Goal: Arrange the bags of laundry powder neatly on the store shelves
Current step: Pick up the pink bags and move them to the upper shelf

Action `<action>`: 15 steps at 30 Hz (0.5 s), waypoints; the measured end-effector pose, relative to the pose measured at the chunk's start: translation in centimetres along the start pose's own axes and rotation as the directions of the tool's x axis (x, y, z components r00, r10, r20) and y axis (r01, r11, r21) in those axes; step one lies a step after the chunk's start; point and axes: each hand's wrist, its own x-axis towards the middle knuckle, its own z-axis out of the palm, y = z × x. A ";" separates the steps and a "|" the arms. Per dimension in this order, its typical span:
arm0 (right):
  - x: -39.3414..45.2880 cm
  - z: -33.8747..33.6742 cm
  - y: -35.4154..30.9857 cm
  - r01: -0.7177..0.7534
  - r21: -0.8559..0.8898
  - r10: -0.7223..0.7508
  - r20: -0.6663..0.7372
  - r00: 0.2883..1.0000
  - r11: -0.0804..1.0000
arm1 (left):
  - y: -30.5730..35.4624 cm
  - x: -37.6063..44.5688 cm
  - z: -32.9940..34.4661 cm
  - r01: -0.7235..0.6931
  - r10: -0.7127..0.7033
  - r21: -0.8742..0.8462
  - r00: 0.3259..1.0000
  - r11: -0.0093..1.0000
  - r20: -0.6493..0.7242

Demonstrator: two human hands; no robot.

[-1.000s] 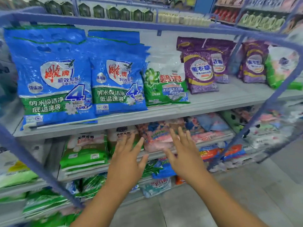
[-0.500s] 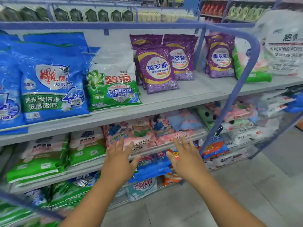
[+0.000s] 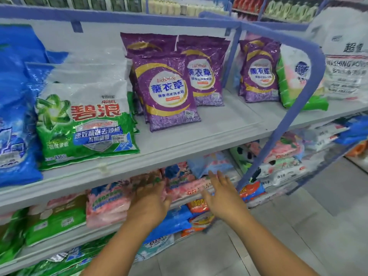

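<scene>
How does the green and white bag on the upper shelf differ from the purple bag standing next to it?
The green and white bag is wider and lower, while the front purple bag is narrower and taller. The green and white bag carries big red characters on a white top; the purple bag has blue characters in a white oval ringed with gold. Both lean back against bags of their own kind on the same upper shelf.

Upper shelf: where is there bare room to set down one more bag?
Bare shelf lies right of the front purple bag, before the rear purple bag. The green-and-white bag side is crowded, as is the pink bags shelf below.
</scene>
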 end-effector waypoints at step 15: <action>17.4 -3.1 9.2 -0.092 0.194 0.055 0.190 0.980 0.977 | 12.1 8.8 6.2 0.111 -0.133 -0.291 0.989 0.950 -0.059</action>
